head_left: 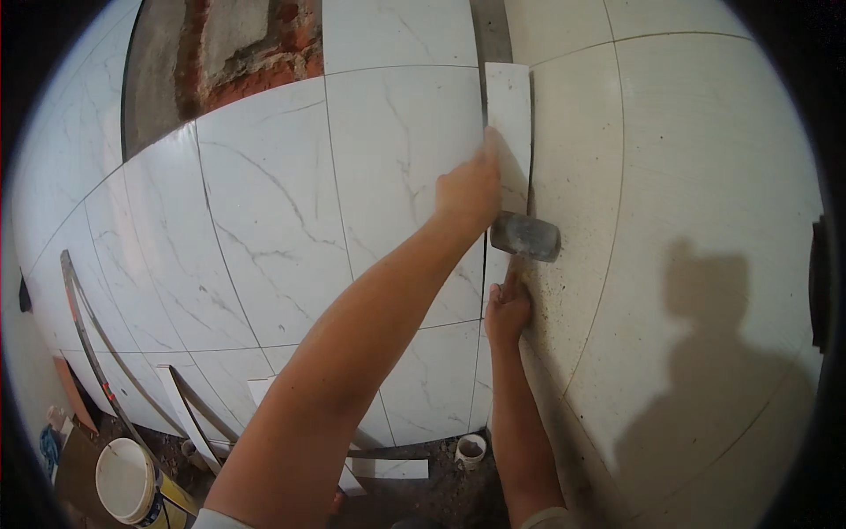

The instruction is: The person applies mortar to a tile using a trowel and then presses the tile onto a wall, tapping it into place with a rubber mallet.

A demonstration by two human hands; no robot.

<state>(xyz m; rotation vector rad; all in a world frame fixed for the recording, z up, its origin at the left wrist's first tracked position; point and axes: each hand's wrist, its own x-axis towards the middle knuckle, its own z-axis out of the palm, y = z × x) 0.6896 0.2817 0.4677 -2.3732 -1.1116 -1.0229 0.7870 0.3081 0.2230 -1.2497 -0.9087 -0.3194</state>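
Observation:
My left hand (467, 185) reaches up to a narrow white tile strip (509, 106) at the corner of the marbled white wall tiles (405, 132), index finger stretched along its face and other fingers partly bent, touching rather than gripping it. Below, my right hand (507, 304) is closed round the handle of a rubber mallet (527, 236), whose grey head lies over the strip, just below my left hand. A dark narrow gap runs beside the strip.
Beige tiled wall (687, 159) at right, exposed brick opening (264, 79) upper left. Along the bottom: a bucket (123, 476), a small pot (471, 451), loose tile strips (388, 468) and a long straightedge (84, 335) leaning on the left wall.

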